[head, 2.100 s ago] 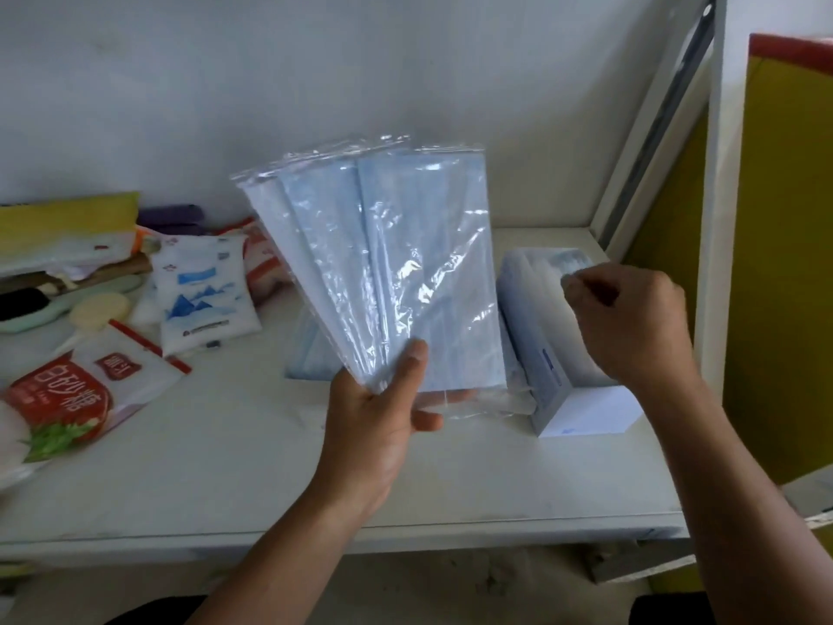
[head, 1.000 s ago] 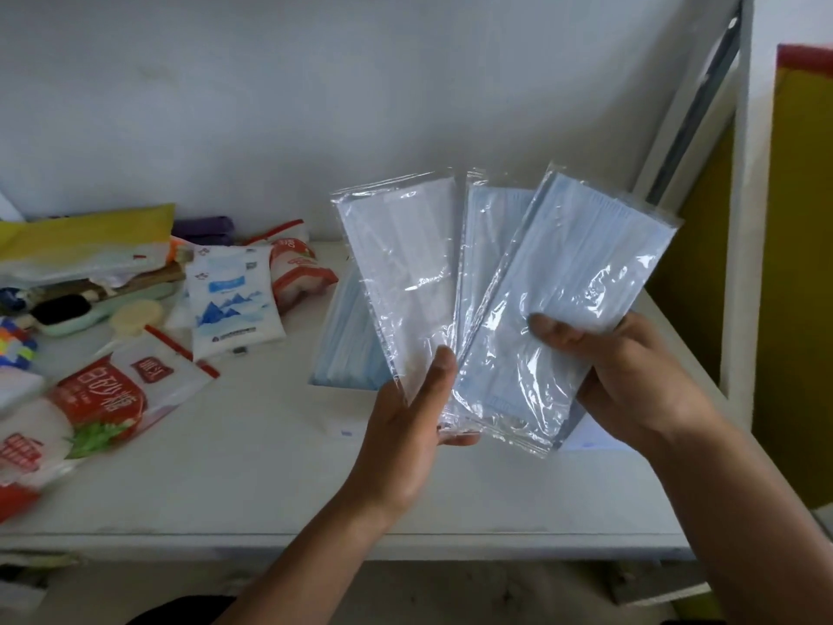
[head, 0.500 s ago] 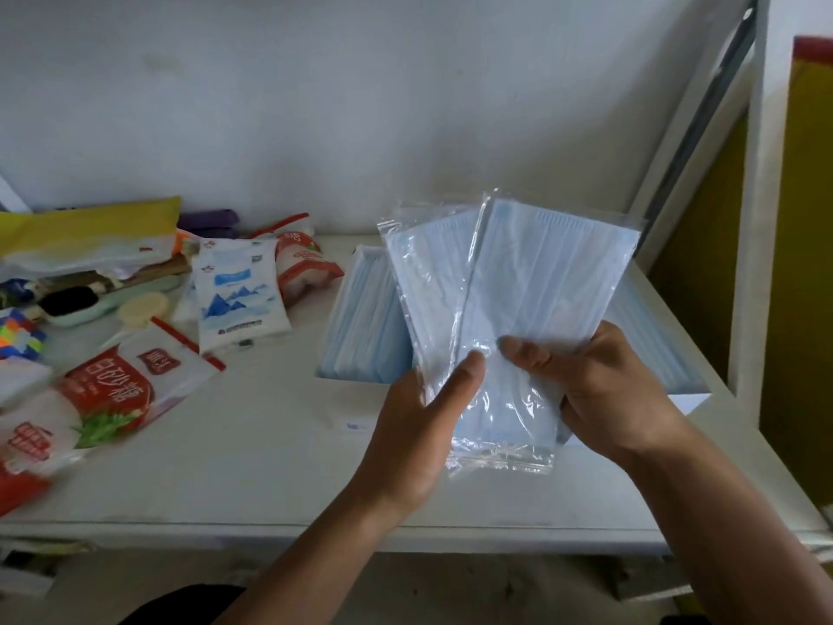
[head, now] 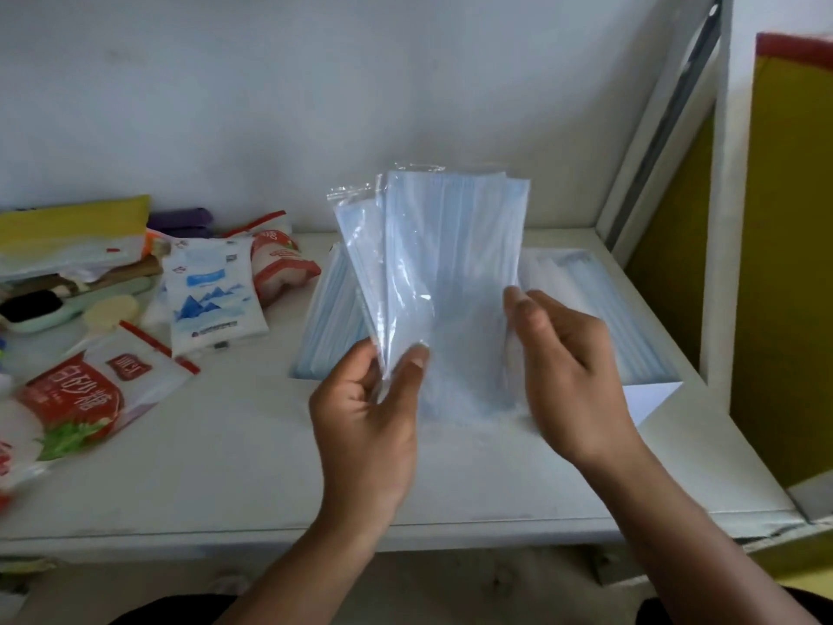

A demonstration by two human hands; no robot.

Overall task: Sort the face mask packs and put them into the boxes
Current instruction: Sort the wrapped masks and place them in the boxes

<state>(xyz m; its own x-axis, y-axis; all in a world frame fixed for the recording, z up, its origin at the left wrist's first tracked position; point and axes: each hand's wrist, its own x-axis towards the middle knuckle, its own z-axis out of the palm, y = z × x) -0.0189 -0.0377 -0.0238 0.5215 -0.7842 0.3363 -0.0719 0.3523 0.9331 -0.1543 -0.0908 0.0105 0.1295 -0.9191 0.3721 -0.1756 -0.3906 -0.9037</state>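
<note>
I hold a bunch of blue face mask packs [head: 446,263] in clear plastic upright above the white table [head: 234,448]. My left hand [head: 369,412] pinches their lower left corner between thumb and fingers. My right hand [head: 568,376] lies against the right edge of the bunch, fingers bent around it. Behind the packs, an open box [head: 324,327] filled with blue masks stands on the table. A second open white box [head: 631,354] with masks stands to its right, partly hidden by my right hand.
Food packets lie at the table's left: a red and white sugar bag [head: 90,390], a white and blue pouch [head: 212,295], a red and white pack [head: 279,263]. A yellow item [head: 72,223] lies behind them. A white frame [head: 716,196] and yellow panel [head: 789,263] stand on the right.
The fanned packs have been pushed together into one nearly squared bunch. My right hand has slid from the front of the packs to their right edge.
</note>
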